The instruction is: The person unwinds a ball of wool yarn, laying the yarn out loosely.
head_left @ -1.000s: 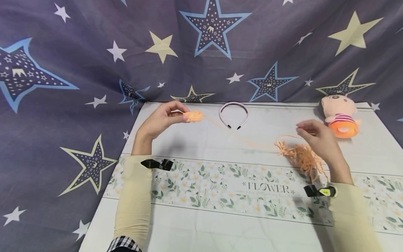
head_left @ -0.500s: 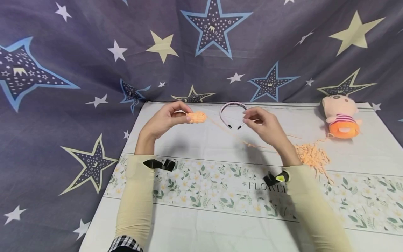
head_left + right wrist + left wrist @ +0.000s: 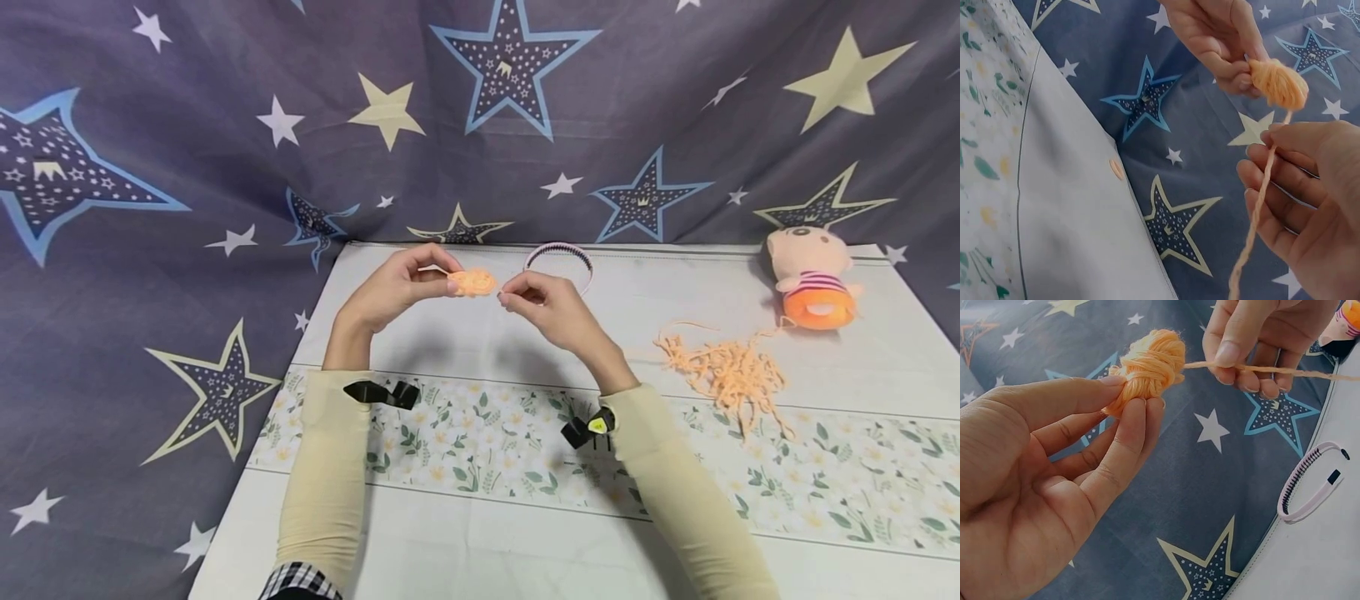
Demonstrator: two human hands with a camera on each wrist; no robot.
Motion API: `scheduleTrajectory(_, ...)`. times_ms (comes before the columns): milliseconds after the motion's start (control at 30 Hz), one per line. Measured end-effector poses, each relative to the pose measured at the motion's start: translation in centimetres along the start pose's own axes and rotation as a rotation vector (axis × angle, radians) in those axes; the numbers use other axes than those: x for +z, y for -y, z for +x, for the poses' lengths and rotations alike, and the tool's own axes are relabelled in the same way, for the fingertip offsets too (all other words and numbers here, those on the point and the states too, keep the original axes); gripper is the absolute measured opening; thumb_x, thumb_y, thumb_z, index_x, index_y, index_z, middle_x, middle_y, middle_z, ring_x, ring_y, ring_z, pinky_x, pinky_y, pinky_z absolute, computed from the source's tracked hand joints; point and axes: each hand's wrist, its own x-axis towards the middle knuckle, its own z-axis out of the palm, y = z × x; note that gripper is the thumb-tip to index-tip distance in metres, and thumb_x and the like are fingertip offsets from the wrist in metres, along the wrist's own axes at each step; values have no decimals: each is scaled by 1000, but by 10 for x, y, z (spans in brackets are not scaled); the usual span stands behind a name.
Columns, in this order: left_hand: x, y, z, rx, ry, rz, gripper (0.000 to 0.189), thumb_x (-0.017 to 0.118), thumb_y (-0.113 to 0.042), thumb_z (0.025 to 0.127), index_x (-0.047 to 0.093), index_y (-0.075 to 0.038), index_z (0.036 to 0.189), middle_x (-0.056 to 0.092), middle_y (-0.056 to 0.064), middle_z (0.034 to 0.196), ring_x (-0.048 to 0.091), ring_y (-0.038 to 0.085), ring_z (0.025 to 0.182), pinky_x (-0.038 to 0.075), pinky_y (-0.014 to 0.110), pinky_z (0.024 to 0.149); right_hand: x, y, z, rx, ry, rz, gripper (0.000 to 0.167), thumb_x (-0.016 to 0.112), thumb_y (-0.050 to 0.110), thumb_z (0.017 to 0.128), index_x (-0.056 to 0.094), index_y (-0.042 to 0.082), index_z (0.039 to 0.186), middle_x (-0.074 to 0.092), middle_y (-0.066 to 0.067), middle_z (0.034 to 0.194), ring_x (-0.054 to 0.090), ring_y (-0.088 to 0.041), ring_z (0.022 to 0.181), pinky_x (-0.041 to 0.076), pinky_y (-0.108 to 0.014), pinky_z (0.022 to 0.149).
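A small wound ball of orange yarn (image 3: 1150, 369) is held between the thumb and fingertips of my left hand (image 3: 393, 283), raised over the back left of the table. My right hand (image 3: 551, 308) has come close on its right side. Thumb and forefinger of that hand pinch the yarn strand (image 3: 1250, 240) just where it leaves the ball, as the right wrist view shows. From there the strand trails down past the palm. A tangled heap of loose orange yarn (image 3: 731, 375) lies on the table to the right.
Behind the right hand a pale pink headband (image 3: 558, 248) lies near the table's back edge. A plush toy (image 3: 813, 275) with a striped top and orange bottom sits at the back right. Star-printed cloth (image 3: 510, 183) hangs behind the white table cover (image 3: 450, 550) with its floral band.
My right hand has swept left from above the loose yarn heap to beside the ball. The left hand, with the yarn ball, has shifted only slightly right.
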Motion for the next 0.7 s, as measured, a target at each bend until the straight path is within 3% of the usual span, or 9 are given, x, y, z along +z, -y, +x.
scheduleTrajectory(200,-2,4,-1,-9,1,2,17,67,-6,89,62,-5,104,60,7,107,67,18,95,53,33,90,-8,7,-4,-45,-101,80,14,64,19,93,69,6,95,67,-7,88,62,-15,76,52,-23,66)
scheduleTrajectory(433,-10,6,-5,-16,-29,13,17,67,-6,89,61,-7,105,60,6,106,67,16,95,52,31,91,-45,21,-21,-134,-243,252,11,62,1,91,64,-8,97,67,0,84,62,-9,74,50,-18,61)
scheduleTrajectory(567,-11,6,-6,-14,-33,18,17,67,-6,89,61,-7,105,61,5,106,67,15,94,52,31,92,-67,14,-32,-173,-340,327,9,62,-2,90,64,-9,95,68,1,82,64,-10,74,55,-20,71)
scheduleTrajectory(700,-13,6,-8,-13,-36,23,18,67,-7,89,61,-7,106,61,5,106,67,15,95,52,30,91,-88,8,-43,-195,-450,401,6,62,-4,89,65,-8,92,69,-3,81,65,-12,71,55,-20,70)
